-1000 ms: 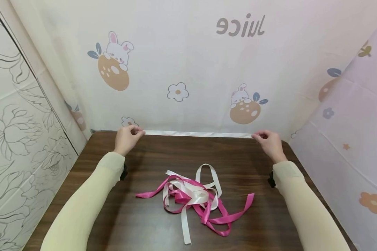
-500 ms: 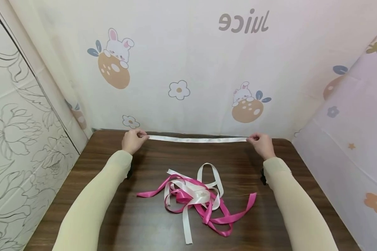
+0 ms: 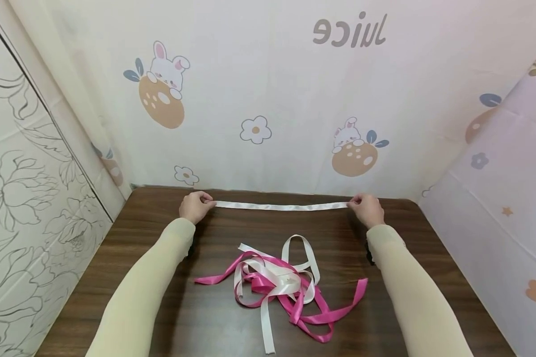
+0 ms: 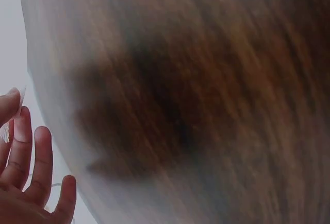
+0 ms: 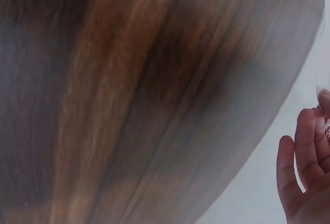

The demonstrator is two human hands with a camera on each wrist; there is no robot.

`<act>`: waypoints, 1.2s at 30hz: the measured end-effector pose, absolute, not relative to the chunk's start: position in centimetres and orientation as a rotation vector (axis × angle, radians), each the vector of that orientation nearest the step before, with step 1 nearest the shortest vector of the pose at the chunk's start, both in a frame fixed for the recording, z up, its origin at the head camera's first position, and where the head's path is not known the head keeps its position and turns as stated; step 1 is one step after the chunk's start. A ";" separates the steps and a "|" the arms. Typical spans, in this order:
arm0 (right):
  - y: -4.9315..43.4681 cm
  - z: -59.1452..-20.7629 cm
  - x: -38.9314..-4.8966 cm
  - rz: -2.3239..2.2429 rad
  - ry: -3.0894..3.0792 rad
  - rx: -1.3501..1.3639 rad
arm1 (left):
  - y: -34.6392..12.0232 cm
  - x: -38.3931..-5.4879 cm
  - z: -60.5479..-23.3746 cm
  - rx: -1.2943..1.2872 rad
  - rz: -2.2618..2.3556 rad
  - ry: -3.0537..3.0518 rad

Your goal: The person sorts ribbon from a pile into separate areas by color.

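A white satin ribbon (image 3: 281,207) stretches between my two hands near the table's far edge, sagging slightly in its middle. Its left end is pinched between thumb and fingertip of my left hand (image 3: 195,207). My right hand (image 3: 368,210) pinches the other end in the same way. In the left wrist view the remaining fingers (image 4: 42,157) of that hand spread apart below the pinch. The right wrist view shows similarly loose fingers (image 5: 305,147), with the hand partly cut off by the frame.
A tangle of pink ribbon (image 3: 335,315) and white ribbon (image 3: 266,327) lies on the brown wooden table (image 3: 223,327), nearer than the held strip. A printed curtain (image 3: 295,89) hangs right behind the far edge, and more cloth (image 3: 487,213) hangs along the right side.
Both hands have come back from the far edge toward me and slightly closer together, bringing the white ribbon along. The ribbon, nearly straight before, now sags a little. The tangled ribbons have stayed put.
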State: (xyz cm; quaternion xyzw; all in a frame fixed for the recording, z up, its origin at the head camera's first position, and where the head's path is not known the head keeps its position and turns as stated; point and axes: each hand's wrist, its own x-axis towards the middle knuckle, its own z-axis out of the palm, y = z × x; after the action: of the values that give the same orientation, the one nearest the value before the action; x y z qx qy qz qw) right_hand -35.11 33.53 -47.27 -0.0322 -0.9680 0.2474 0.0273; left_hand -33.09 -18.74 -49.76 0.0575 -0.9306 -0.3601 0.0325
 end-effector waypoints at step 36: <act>33.4 -45.7 -34.0 0.536 -2.890 -0.008 | -18.6 -32.7 -48.1 0.105 -0.954 -2.748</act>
State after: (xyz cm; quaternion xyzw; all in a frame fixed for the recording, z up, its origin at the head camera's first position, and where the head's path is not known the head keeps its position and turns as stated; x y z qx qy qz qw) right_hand -34.01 33.44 -45.73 -0.0028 -0.9782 0.1814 0.1009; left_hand -32.66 -18.60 -48.12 0.0357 -0.9378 -0.3256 0.1153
